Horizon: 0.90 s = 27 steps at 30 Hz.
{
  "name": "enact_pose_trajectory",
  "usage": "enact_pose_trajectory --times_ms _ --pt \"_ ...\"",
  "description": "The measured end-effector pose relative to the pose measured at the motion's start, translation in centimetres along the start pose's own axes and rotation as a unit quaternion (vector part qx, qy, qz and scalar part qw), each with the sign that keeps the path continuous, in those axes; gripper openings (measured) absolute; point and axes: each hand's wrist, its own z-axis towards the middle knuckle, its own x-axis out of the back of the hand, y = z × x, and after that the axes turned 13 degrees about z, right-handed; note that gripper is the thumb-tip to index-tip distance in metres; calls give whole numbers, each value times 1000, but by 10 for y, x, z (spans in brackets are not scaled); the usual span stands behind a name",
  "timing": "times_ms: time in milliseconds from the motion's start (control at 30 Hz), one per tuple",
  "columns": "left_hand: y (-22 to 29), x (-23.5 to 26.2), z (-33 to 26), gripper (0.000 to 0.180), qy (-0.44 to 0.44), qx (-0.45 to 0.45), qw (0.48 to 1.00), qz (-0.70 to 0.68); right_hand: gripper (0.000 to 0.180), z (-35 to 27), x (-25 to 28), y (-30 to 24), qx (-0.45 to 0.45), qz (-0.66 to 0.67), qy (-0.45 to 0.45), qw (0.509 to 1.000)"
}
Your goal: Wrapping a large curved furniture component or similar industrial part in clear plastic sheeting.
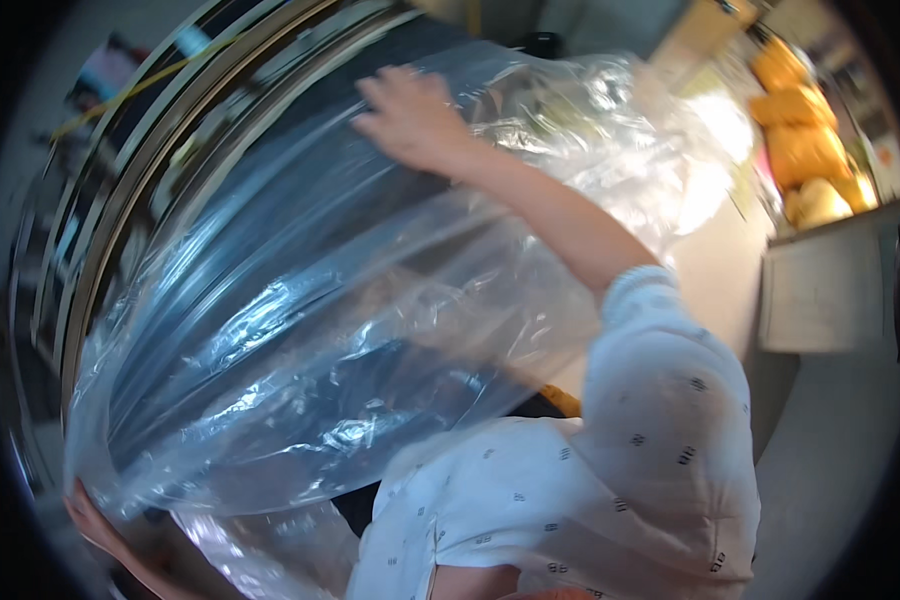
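**Big clear plastic sheet, both arms stretched wide**

So the person here has a huge clear plastic bag (350, 300) spread out in front of them, and it fills most of the space between their arms. It's see-through, crinkly and shiny, with dark stuff showing behind it.

The right hand (415, 115) is way up at the top, lying on the plastic with the fingers loosely spread and a bit curled. It looks more like pressing or resting on the film than a real grab, but it's blurry, so I can't tell for sure whether it's pinching any of it. The white patterned sleeve (660, 430) runs up that arm.

The left hand (90, 520) is down at the bottom left corner, at the lower edge of the bag. Only part of it shows, half hidden behind the plastic, so I can't tell how closed it is.

Off to the right there's a pile of yellow-orange bundles (800, 130) on a grey counter (830, 290), well away from the bag.
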Motion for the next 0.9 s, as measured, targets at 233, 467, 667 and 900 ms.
enact_pose_trajectory --times_ms 233,467,667,900 --pt "98 16 -95 31 66 -178 980 67 43 23 -16 19 65 32 49 996" --pt "97 -76 -144 72 -67 -172 982 52 8 55 56 147 -51 214 -206 954" --pt "82 -103 -135 67 -35 -45 998 -32 30 177 76 139 0 195 137 971" --pt "73 -69 -140 61 -90 53 983 148 53 79 2 122 54 -16 -51 997"
